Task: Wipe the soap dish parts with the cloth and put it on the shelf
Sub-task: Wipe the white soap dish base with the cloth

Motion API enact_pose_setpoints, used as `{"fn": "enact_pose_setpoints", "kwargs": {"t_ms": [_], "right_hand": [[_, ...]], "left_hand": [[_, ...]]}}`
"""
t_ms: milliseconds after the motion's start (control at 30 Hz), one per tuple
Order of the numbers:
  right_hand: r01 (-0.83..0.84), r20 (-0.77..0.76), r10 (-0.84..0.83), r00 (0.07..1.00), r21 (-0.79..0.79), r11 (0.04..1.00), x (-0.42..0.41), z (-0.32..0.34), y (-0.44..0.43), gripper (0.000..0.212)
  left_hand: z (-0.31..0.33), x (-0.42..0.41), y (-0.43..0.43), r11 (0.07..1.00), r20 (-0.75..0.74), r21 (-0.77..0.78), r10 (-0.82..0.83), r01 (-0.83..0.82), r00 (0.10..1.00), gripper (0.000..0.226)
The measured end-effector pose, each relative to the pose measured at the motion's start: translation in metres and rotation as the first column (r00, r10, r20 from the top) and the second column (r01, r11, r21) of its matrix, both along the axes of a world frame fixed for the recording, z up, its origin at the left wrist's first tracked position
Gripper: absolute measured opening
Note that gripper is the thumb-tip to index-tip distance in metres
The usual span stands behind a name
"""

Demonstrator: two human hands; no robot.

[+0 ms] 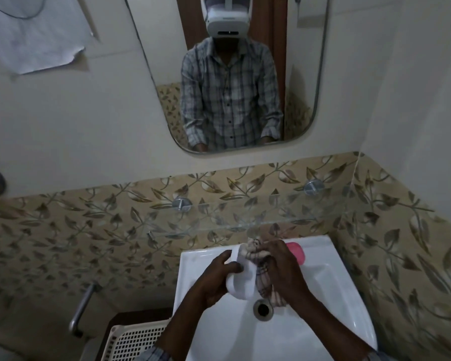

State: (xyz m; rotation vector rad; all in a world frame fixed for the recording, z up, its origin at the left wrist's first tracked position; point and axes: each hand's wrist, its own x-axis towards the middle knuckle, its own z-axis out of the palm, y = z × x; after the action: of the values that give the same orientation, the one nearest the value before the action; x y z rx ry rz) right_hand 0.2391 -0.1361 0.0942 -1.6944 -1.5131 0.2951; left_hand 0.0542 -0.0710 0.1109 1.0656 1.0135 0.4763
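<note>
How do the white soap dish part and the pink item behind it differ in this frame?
The white soap dish part is held in the left hand over the sink with the right hand pressing the cloth on it; the pink item lies untouched on the sink's back ledge. The white part looks larger. Both look like smooth plastic.

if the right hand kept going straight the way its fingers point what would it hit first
Probably the pink soap on the sink rim, just beyond the right hand gripping the cloth; depth is unclear.
</note>
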Motion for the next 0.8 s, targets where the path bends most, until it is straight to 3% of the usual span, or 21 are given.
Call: {"fn": "enact_pose_setpoints", "kwargs": {"t_ms": [67,167,200,233,333,433,467,567,600,733,800], "right_hand": [[0.158,-0.179,-0.168,0.969,-0.072,0.985,0.012,0.000,-0.001,0.034],[0.211,-0.237,-0.257,0.937,-0.201,0.957,0.023,-0.006,0.001,0.037],[0.186,-0.262,-0.245,0.934,-0.229,0.955,0.024,-0.004,0.001,0.039],[0.156,-0.256,-0.215,0.942,-0.234,0.960,0.023,-0.002,-0.001,0.039],[-0.114,-0.190,0.076,0.979,-0.198,0.973,0.000,0.004,-0.001,0.049],[-0.255,0.228,0.256,0.939,-0.035,0.966,-0.020,-0.010,-0.003,0.064],[-0.251,0.217,0.250,0.944,-0.022,0.968,-0.020,-0.015,-0.004,0.065],[-0.093,-0.009,0.092,0.996,-0.103,0.990,-0.025,-0.016,-0.008,0.052],[-0.050,-0.008,0.050,0.999,-0.072,0.996,-0.032,-0.014,-0.008,0.052],[-0.093,0.238,0.051,0.970,0.170,0.981,-0.045,-0.010,-0.007,0.056],[0.050,-0.039,-0.045,0.998,0.130,0.990,-0.041,-0.004,-0.007,0.045]], "left_hand": [[0.000,0.003,-0.001,0.989,-0.166,0.130,0.097,-0.075,0.981,0.050],[-0.004,0.009,-0.007,0.914,-0.290,0.397,0.207,-0.079,0.934,0.018],[-0.005,0.012,-0.009,0.879,-0.339,0.473,0.235,-0.051,0.911,0.005],[-0.006,0.015,-0.012,0.842,-0.390,0.539,0.275,-0.025,0.879,0.012],[-0.011,0.026,-0.018,0.708,-0.468,0.698,0.340,0.105,0.816,0.025],[-0.009,0.029,-0.016,0.661,-0.516,0.739,0.429,0.131,0.741,0.021],[-0.007,0.028,-0.015,0.646,-0.531,0.748,0.449,0.149,0.719,0.021],[-0.003,0.026,-0.020,0.611,-0.564,0.763,0.471,0.211,0.678,0.020],[-0.002,0.026,-0.021,0.611,-0.568,0.762,0.473,0.214,0.673,0.020],[-0.001,0.027,-0.024,0.633,-0.589,0.746,0.480,0.208,0.650,0.018],[-0.003,0.027,-0.029,0.603,-0.509,0.787,0.515,0.131,0.689,0.013]]}}
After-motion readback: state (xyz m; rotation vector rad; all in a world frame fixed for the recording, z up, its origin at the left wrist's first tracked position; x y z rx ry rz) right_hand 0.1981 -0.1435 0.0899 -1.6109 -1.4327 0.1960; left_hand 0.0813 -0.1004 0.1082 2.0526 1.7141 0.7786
